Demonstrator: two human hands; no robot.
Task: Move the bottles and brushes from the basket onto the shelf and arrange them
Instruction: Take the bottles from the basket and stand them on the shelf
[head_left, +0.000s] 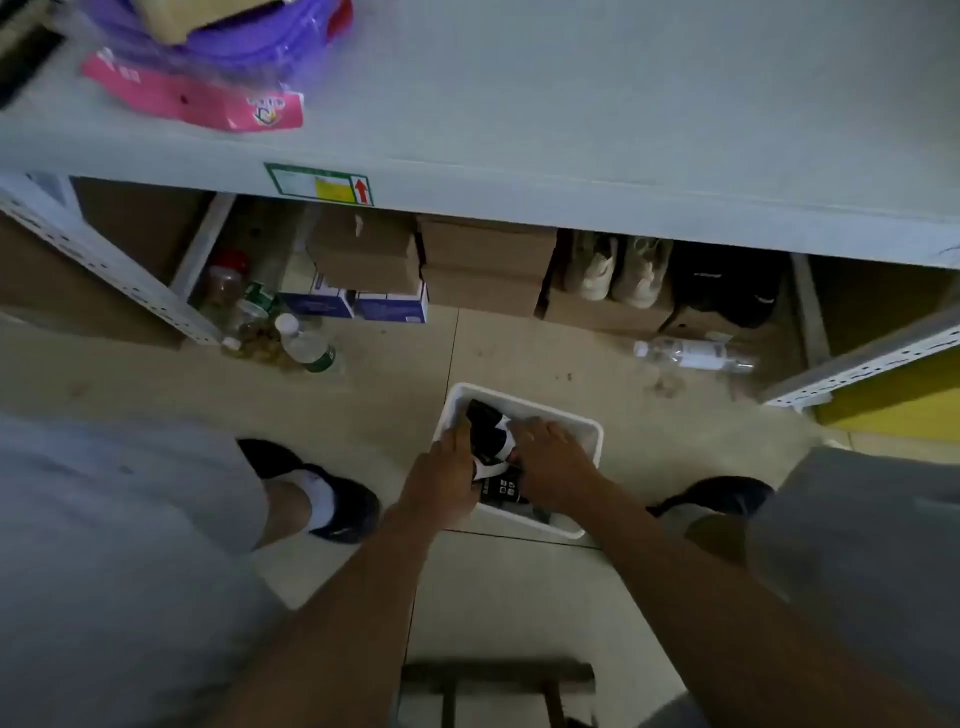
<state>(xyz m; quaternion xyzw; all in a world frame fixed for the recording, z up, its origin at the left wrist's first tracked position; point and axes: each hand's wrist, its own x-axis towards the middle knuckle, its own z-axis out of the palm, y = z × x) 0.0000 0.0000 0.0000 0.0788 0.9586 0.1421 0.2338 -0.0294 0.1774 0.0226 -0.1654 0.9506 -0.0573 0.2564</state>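
- Our left hand (447, 475) reaches into the white basket (535, 404), its fingers curled round the black-and-white bottles (488, 434) inside it.
- Our right hand (550, 460) lies over the same bottles from the basket's other side; we cannot tell whether it grips them.
- The hands are close together.
- The shelf (571, 130) stands beyond the basket, well above it.

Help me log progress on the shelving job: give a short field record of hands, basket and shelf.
left hand: in the basket, grips black-and-white items
right hand: on the same items; grip unclear
basket: white, on the floor
shelf: grey top, purple and pink packages at its left end
progress: no basket items seen on the shelf yet
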